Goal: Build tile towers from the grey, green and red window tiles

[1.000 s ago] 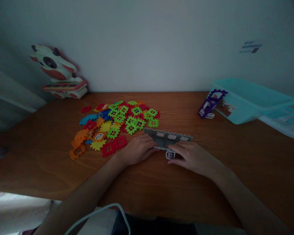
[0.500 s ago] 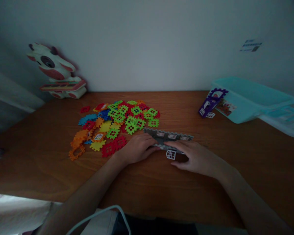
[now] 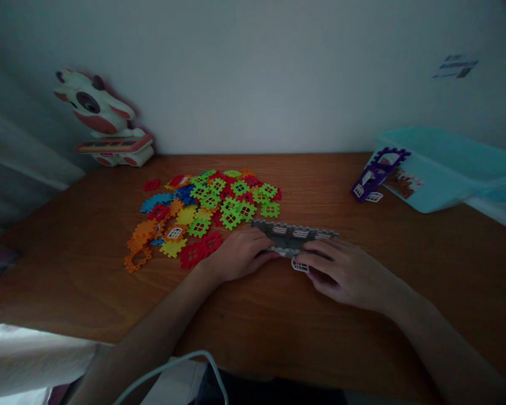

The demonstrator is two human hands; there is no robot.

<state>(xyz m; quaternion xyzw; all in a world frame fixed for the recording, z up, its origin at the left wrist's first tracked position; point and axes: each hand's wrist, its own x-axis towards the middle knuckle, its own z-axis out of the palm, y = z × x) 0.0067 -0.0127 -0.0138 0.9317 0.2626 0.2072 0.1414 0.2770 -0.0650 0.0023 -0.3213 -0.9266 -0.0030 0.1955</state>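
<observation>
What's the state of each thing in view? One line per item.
Gray assembly: pieces joined, left hand gripping its left end.
White lattice window: at the assembly's front edge, by right hand; attachment unclear.
Colored pieces: heaped, overlapping.
Purple panel: tilted against the bin.
Turquoise bin: upright, open-topped.
Cow toy: upright.

I can read no word, number or brand from where I sit. On the pale, smooth wall (image 3: pixel 253 79), up to my right, there is a small slanting block of bluish printed lines (image 3: pixel 458 64) with a dark square at its lower right, too blurred for me to make out. On the turquoise plastic open-topped bin (image 3: pixel 436 194) I see a reddish-brown printed picture label (image 3: pixel 403 183), but any lettering on it escapes me.
</observation>
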